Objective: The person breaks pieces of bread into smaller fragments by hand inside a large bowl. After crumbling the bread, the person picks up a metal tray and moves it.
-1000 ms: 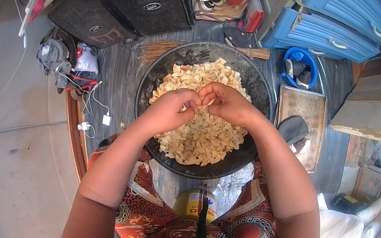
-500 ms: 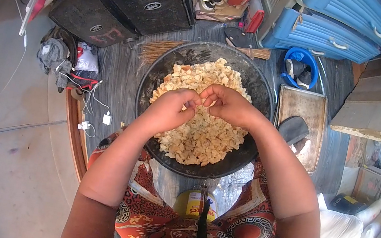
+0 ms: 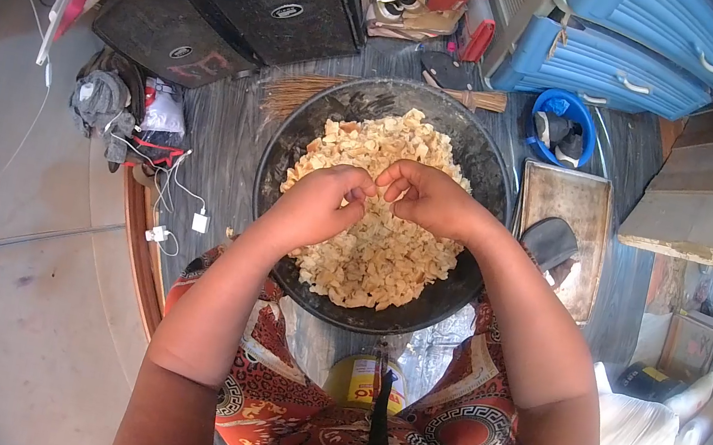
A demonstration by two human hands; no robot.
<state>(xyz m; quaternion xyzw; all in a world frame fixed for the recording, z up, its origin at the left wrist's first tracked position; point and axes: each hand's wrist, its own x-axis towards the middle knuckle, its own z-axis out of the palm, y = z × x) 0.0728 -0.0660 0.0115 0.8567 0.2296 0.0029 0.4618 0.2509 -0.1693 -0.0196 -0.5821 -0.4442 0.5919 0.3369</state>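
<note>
A wide black basin (image 3: 262,249) sits between my knees, heaped with small, pale, broken bread-like pieces (image 3: 377,268). Over the middle of the heap, my left hand (image 3: 322,201) has its fingers curled towards the thumb. Opposite it, my right hand (image 3: 431,200) is curled in the same way, its fingertips close to those of the left. Both look pinched, but anything between the fingers is too small or too hidden to make out.
Beyond the basin lies a straw broom (image 3: 302,96). To the right are a blue bucket (image 3: 592,135) with shoes and a worn metal tray (image 3: 592,253). A yellow-labelled tin (image 3: 362,384) stands below. Chargers and cables (image 3: 200,223) lie on the left.
My right fingertips have shifted very slightly to the right, away from the left ones. The left hand and the basin look the same.
</note>
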